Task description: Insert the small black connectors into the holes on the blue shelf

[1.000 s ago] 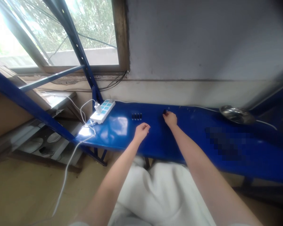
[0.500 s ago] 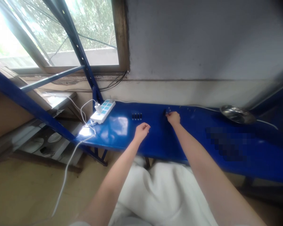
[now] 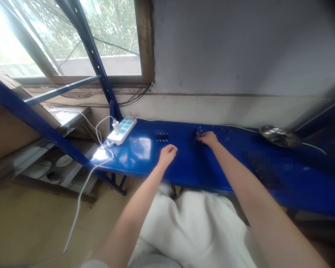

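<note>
My left hand (image 3: pixel 168 155) hovers over the blue table (image 3: pixel 181 167) with its fingers curled into a pinch. Whatever it may hold is too small to make out. Just beyond it, several small dark cylinders with pale ends (image 3: pixel 162 137) stand side by side in a row. My right hand (image 3: pixel 208 139) reaches to the table's far half, thumb and fingertips pressed together. At its fingertips lie small clear pieces (image 3: pixel 200 131) and a small dark item (image 3: pixel 194 132); I cannot tell which of them it grips.
A white power strip (image 3: pixel 122 130) with a plug sits at the table's left end, its cable (image 3: pixel 79 201) hanging to the floor. Tiny bits (image 3: pixel 223 130) lie along the back edge. A shiny metal bowl (image 3: pixel 279 136) rests at the right. A blue metal post (image 3: pixel 93 52) rises at left.
My right hand has shifted slightly to the right, its forearm swinging outward. My left hand stays nearly in place, still pinched. The row of cylinders looks the same.
</note>
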The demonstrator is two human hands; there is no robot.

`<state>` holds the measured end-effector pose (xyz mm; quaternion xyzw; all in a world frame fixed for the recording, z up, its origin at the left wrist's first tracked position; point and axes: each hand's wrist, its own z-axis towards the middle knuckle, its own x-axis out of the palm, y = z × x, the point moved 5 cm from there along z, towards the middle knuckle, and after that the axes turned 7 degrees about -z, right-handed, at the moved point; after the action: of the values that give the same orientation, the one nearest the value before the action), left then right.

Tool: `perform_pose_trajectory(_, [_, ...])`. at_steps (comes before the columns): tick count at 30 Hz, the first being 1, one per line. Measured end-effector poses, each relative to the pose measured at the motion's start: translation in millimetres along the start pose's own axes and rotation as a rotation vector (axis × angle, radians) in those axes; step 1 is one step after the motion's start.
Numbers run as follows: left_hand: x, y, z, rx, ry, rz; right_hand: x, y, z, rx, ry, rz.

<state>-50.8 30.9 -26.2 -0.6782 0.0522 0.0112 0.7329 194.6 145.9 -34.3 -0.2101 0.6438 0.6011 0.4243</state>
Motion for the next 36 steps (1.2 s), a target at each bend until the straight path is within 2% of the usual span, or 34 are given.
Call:
perform_pose_trajectory(1, [0.1, -0.1, -0.1, 0.001, 0.000, -0.007, -0.3, -1.8, -4.0, 0.074, 0.093, -0.033])
perform_pose_trajectory(3, [-0.1, 0.0, 0.0, 0.008, -0.008, -0.029, -5.8, 1.7, -15.2, 0.118, 0.155, -0.046])
perform_pose_trajectory(5, [-1.3, 0.6, 0.3, 0.016, -0.040, -0.062, -11.3, 11.7, -28.9, 0.077, 0.124, -0.051])
perform_pose_trajectory(7, [-4.0, 1.0, 0.4, 0.028, -0.097, -0.100, -11.1, 28.2, -44.0, -0.049, 0.076, -0.048])
perform_pose_trajectory(10, [-8.3, 2.0, 0.7, 0.049, -0.185, -0.163, 5.1, 57.7, -65.7, -0.255, 0.123, 0.076])
perform_pose_trajectory(15, [-13.9, 6.5, 2.1, 0.061, -0.290, -0.200, 45.9, 98.9, -82.5, -0.405, 0.255, 0.240])
perform_pose_trajectory(18, [-17.1, 7.2, 1.4, 0.095, -0.340, -0.204, 64.3, 113.7, -81.0, -0.398, 0.245, 0.206])
perform_pose_trajectory(20, [-18.9, 7.2, 0.7, 0.112, -0.365, -0.209, 72.8, 119.4, -78.5, -0.368, 0.224, 0.106])
perform_pose_trajectory(23, [-19.9, 8.0, 0.3, 0.096, -0.383, -0.201, 78.8, 124.8, -75.7, -0.330, 0.178, -0.057])
perform_pose_trajectory(26, [-19.5, 8.5, 0.6, 0.081, -0.378, -0.195, 81.3, 128.2, -75.0, -0.308, 0.160, -0.130])
perform_pose_trajectory(32, [-19.3, 8.5, 1.0, 0.081, -0.373, -0.204, 83.7, 129.6, -76.7, -0.276, 0.138, -0.127])
perform_pose_trajectory(36, [-18.9, 10.0, 1.5, 0.067, -0.369, -0.182, 80.8, 124.5, -77.7, -0.245, 0.106, -0.003])
